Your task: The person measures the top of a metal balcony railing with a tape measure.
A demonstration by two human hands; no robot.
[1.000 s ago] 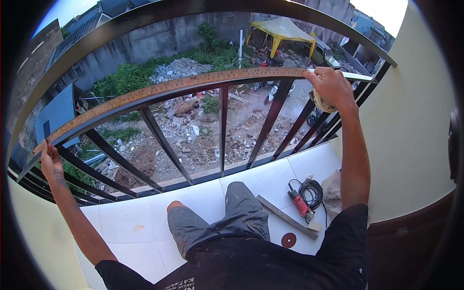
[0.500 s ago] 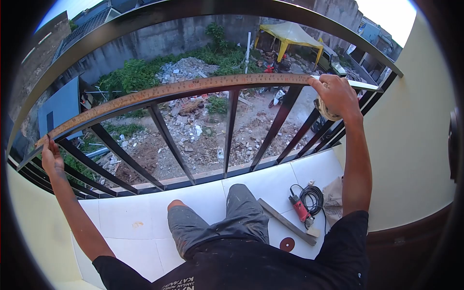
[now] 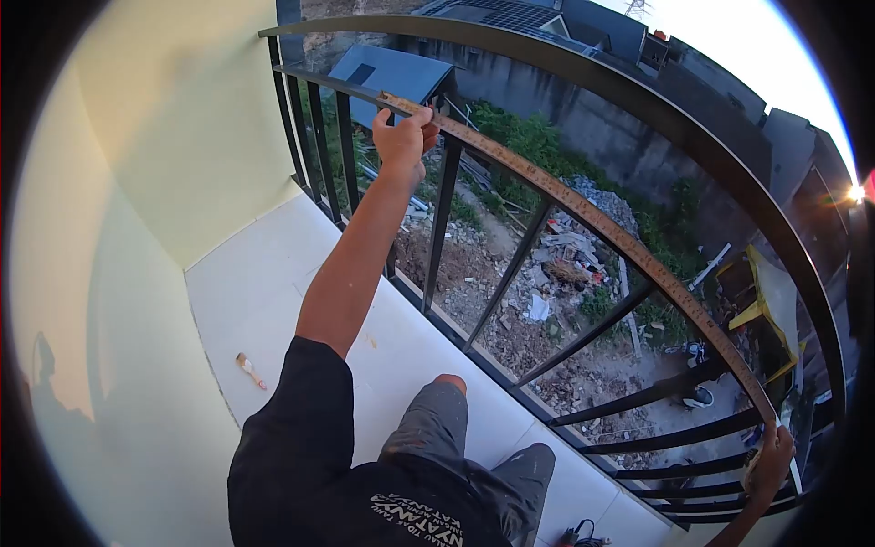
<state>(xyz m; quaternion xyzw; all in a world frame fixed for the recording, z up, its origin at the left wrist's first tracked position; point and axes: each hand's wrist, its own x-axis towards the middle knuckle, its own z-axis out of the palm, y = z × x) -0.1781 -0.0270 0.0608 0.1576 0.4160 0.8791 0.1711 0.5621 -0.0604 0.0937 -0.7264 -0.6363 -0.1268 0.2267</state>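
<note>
- Tape [image 3: 592, 214] runs along the lower rail [image 3: 319, 80] of the balcony, below the upper rail [image 3: 437, 28].
- Your left hand [image 3: 404, 141] is half curled at the tape's free end, thumb apart from bent fingers; cannot tell how firmly it grips.
- Your right hand [image 3: 775, 451] is closed around the tape case [image 3: 750, 470] near the far end of the rail; case partly hidden by your fingers, contents not visible.
- Small brush [image 3: 250, 370] lies on the white floor [image 3: 273, 283] to your left; black cord [image 3: 580, 531] near your knees.
</note>
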